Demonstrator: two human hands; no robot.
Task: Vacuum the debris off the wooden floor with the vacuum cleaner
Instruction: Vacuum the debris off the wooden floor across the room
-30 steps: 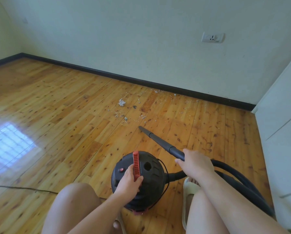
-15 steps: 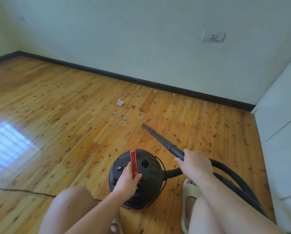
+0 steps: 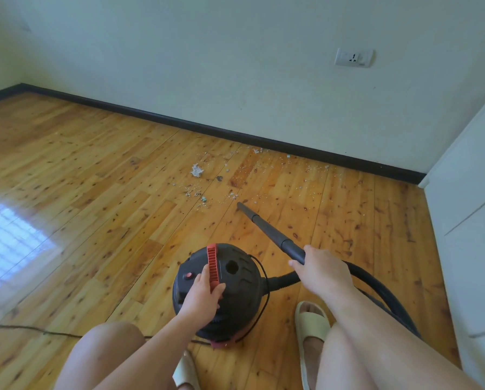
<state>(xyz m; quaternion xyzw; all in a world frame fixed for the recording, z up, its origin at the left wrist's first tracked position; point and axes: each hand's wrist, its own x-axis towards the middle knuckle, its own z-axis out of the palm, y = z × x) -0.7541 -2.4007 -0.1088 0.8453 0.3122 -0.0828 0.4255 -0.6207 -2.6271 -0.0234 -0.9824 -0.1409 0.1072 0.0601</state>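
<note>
A round black vacuum cleaner (image 3: 237,282) sits on the wooden floor (image 3: 95,220) between my knees. My left hand (image 3: 203,295) grips its red handle (image 3: 212,260) on top. My right hand (image 3: 321,270) holds the black nozzle tube (image 3: 266,228), which slants forward and left, its tip close to the floor. Debris (image 3: 197,170) lies scattered ahead of the tip: a white crumpled scrap, a dark bit and many small crumbs reaching toward the dark skirting board. The black hose (image 3: 376,282) loops round to my right.
A white cabinet (image 3: 472,220) stands along the right side. A wall socket (image 3: 353,57) is on the far wall. A thin black cable (image 3: 24,329) runs across the floor at lower left. My feet wear pale slippers (image 3: 311,322).
The vacuum body has slid slightly forward and left with my left hand on its handle. The nozzle tip has moved a little to the right.
</note>
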